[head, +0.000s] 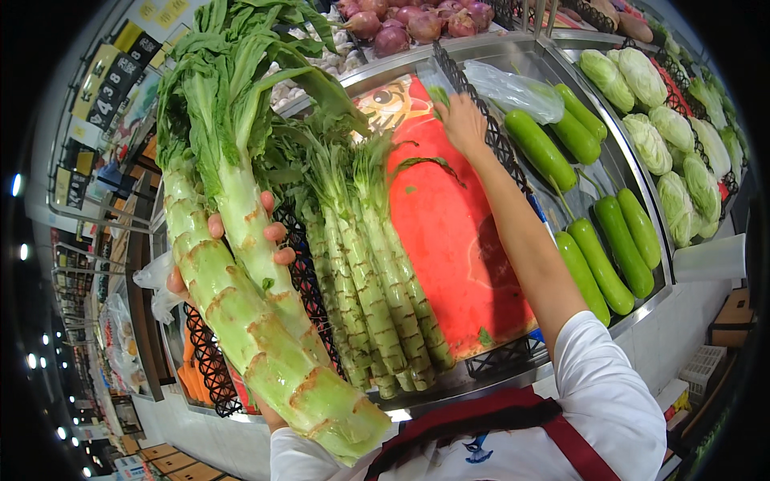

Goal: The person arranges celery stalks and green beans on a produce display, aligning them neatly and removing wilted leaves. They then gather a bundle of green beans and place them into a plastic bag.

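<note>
My left hand [274, 231] is wrapped from beneath around two thick celtuce stalks [258, 312], its fingertips showing between and beside them; their leafy tops point away from me. At the far end of a red board [445, 240] on the display, my right hand [464, 123] reaches down, its fingers closed around a small green leafy piece [439, 96]. A row of celtuce [373, 288] lies side by side on the display, between the held stalks and the bare part of the red board. A few loose leaf scraps are scattered over that board.
Black plastic lattice dividers [505, 144] edge the section. Bottle gourds [622, 240] and a clear plastic bag [514, 90] lie on the right, cabbages [649, 78] beyond. Red onions [424, 27] and garlic [337, 57] are at the back. Carrots [191, 367] lie low on the left; price signs [108, 84] stand left.
</note>
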`<state>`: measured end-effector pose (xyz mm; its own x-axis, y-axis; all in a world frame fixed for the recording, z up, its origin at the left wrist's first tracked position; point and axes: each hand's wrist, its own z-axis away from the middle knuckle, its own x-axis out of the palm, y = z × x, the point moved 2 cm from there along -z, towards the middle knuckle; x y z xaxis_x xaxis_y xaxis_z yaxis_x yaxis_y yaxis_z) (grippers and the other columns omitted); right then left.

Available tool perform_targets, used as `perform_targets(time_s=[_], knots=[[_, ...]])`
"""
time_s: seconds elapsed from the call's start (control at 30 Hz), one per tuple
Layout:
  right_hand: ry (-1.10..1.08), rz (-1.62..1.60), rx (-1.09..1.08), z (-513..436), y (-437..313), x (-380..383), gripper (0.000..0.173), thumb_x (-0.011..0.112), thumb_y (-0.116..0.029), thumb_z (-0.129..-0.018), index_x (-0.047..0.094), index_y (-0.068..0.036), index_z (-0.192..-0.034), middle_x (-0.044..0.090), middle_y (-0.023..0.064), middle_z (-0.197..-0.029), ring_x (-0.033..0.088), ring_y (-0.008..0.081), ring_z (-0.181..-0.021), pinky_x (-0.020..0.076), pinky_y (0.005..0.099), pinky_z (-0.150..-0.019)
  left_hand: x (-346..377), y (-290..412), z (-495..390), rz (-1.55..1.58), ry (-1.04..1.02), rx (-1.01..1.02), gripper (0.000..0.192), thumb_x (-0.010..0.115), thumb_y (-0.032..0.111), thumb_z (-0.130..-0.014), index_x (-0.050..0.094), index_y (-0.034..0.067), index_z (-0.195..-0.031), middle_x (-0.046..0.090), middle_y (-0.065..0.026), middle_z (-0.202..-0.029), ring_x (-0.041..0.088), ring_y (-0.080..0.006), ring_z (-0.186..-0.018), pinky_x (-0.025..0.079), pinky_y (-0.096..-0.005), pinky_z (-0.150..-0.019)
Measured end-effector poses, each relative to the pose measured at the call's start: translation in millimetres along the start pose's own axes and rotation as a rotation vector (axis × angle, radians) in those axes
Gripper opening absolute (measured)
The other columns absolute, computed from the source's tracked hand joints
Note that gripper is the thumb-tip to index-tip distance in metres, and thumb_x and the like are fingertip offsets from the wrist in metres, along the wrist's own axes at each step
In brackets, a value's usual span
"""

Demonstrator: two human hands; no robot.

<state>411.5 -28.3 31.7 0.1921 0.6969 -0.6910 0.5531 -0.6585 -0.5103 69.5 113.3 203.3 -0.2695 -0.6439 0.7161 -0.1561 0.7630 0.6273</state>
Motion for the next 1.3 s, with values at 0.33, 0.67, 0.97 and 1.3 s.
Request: perform_targets(time_s=[0.33, 0.67, 0.97, 1.3], knots=[[-0.546, -0.486, 0.079, 54, -44, -28, 0.042, 0.056, -0.048, -0.081, 0.063, -0.008, -0.094, 0.064, 0.0147, -0.075, 0.063, 0.0286, -0.074, 0.0478, 0.0414, -0.064, 7, -8, -5, -0.053, -0.001, 0.056, 0.054, 0.073, 0.040, -0.065, 0.050, 0.014, -0.106, 0.022, -0.0196, -0.137, 0.036, -0.0314, -0.108, 0.036, -0.0455, -0.086], [-0.698, -0.172, 0.189, 151, -48, 0, 0.023, 0.052, -0.019, -0.079, 0.061, 0.000, -0.089, 0.061, 0.0216, -0.094, 0.061, 0.0360, -0.084, 0.0490, 0.0451, -0.072, 25, -48, -28, -0.097, 0.082, 0.165, 0.059, 0.065, 0.052, -0.068, 0.053, 0.011, -0.109, 0.028, -0.0270, -0.133, 0.042, -0.0357, -0.106, 0.043, -0.0458, -0.083], [-0.366, -0.260, -0.388, 100, -138, 43, 0.028, 0.053, -0.012, -0.074, 0.057, -0.003, -0.101, 0.056, 0.0167, -0.106, 0.062, 0.0310, -0.080, 0.0505, 0.0415, -0.065, 41, -70, -58, -0.062, 0.005, 0.097, 0.055, 0.065, 0.048, -0.069, 0.053, 0.011, -0.107, 0.028, -0.0246, -0.133, 0.041, -0.0352, -0.106, 0.042, -0.0466, -0.083], [-0.507, -0.586, 0.144, 221, -11, -141, 0.022, 0.061, -0.025, -0.071, 0.062, -0.008, -0.084, 0.063, 0.0132, -0.078, 0.061, 0.0326, -0.073, 0.0480, 0.0420, -0.062, -30, -161, -94, 0.039, 0.269, -0.019, 0.061, 0.052, 0.054, -0.071, 0.053, 0.009, -0.112, 0.047, -0.0275, -0.121, 0.054, -0.0410, -0.102, 0.045, -0.0507, -0.087]])
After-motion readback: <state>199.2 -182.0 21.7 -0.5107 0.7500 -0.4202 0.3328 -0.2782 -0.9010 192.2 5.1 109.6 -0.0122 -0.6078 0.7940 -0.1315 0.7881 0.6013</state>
